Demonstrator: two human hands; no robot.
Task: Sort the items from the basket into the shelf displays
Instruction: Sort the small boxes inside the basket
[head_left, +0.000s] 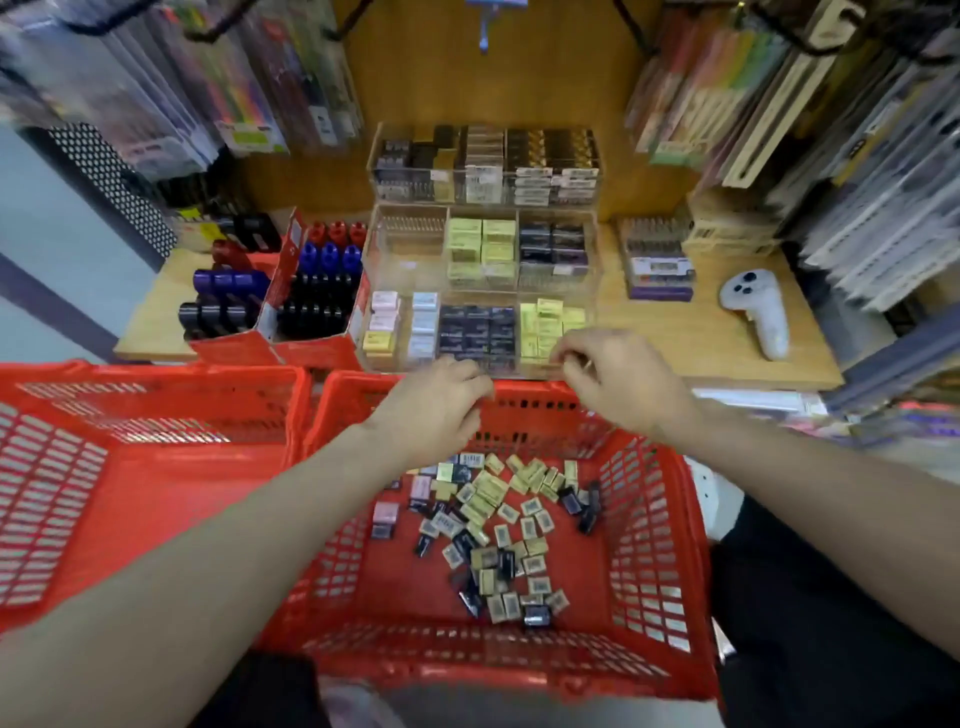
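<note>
A red basket (649, 519) in front of me holds several small boxes (493, 519) in yellow, black, pink and grey, scattered on its floor. Beyond it, a clear acrylic display (483, 249) on the wooden shelf has compartments of stacked small boxes. My left hand (436, 410) hovers over the basket's far rim with curled fingers; whether it holds anything is hidden. My right hand (613, 374) is at the front right compartment of yellow boxes (545, 322), fingers pinched together near the boxes; what it pinches is too blurred to tell.
A second red basket (130, 467) stands to the left. Red cartons (311, 301) with black, blue and red bottles sit left of the display. A white controller (758, 312) lies on the wooden shelf (675, 338) at right. Hanging packets flank both sides.
</note>
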